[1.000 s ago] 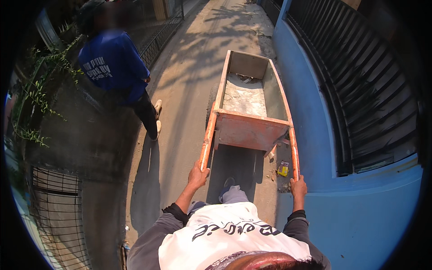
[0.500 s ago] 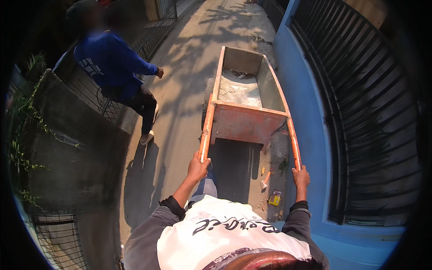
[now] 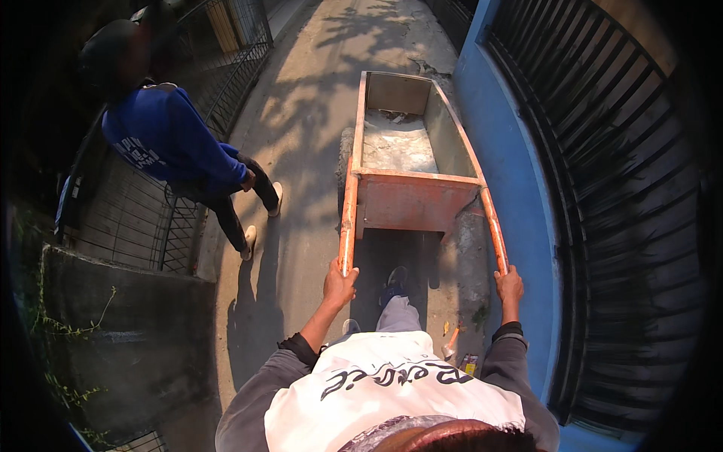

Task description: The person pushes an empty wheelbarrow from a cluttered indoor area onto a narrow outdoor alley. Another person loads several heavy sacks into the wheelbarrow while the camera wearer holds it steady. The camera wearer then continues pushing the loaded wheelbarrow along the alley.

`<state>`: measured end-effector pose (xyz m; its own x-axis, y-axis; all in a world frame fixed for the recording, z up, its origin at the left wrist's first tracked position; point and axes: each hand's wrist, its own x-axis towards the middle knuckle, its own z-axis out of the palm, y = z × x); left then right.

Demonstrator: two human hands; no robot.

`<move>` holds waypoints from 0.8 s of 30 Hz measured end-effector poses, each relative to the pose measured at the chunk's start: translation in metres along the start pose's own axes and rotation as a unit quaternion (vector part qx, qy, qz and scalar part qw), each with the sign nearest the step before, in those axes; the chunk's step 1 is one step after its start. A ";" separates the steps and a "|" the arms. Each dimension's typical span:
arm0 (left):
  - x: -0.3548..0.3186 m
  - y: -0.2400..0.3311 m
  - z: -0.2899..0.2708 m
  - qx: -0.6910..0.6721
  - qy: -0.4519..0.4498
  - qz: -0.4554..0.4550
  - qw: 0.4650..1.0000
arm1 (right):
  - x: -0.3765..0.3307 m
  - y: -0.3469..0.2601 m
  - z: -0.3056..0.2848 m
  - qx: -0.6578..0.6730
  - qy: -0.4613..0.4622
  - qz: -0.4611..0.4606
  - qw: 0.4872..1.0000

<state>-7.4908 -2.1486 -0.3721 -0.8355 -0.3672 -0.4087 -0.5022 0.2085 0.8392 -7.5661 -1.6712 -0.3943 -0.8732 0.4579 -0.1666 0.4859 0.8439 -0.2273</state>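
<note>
In front of me stands a handcart (image 3: pixel 422 200) with a deep box body and worn orange paint. Two orange bar handles run back from it toward me. My left hand (image 3: pixel 340 283) is wrapped round the end of the left handle (image 3: pixel 348 226). Round the right handle (image 3: pixel 493 226) my right hand (image 3: pixel 510 285) is closed in the same way. Inside the box, pale dust coats the bottom, and some dark debris (image 3: pixel 397 117) lies toward its far end. The cart's wheels are mostly hidden under the body.
A person in a blue top (image 3: pixel 162 135) walks on my left beside a metal fence (image 3: pixel 226 68). Close along the right runs a blue wall (image 3: pixel 504 151) with a black barred grille (image 3: pixel 595 151). A dark wall (image 3: pixel 128 324) borders the near left. Litter (image 3: pixel 468 364) lies on the ground at right.
The cart and I have moved forward along the lane; the litter now lies nearer my body. My foot has stepped out beneath the cart. The person at left has stepped and lowered an arm.
</note>
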 end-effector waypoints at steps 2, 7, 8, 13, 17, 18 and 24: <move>0.078 -0.002 -0.107 0.000 -0.009 0.017 1.000 | -0.029 -0.109 0.043 0.013 -0.013 0.004 1.000; 0.192 0.031 -0.215 0.017 0.023 0.003 1.000 | -0.013 -0.302 0.031 0.002 -0.022 0.023 0.999; 0.213 0.035 -0.230 0.017 0.027 0.001 0.999 | -0.007 -0.328 0.033 -0.007 -0.032 0.023 0.999; 0.359 0.088 -0.312 -0.035 0.030 -0.006 0.999 | 0.055 -0.497 0.019 -0.019 -0.033 0.010 0.999; 0.471 0.165 -0.332 -0.057 0.031 0.003 0.998 | 0.149 -0.599 0.023 -0.011 -0.002 -0.022 1.000; 0.500 0.184 -0.334 -0.059 0.034 -0.001 0.998 | 0.175 -0.623 0.021 -0.014 0.000 -0.025 1.000; 0.659 0.273 -0.352 -0.081 0.025 0.003 0.996 | 0.302 -0.754 0.039 -0.021 0.031 -0.040 0.998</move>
<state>-8.1000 -2.6532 -0.2865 -0.8245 -0.4120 -0.3879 -0.4508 0.0639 0.8903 -8.1949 -2.1798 -0.3107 -0.9106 0.4034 -0.0893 0.4132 0.8890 -0.1975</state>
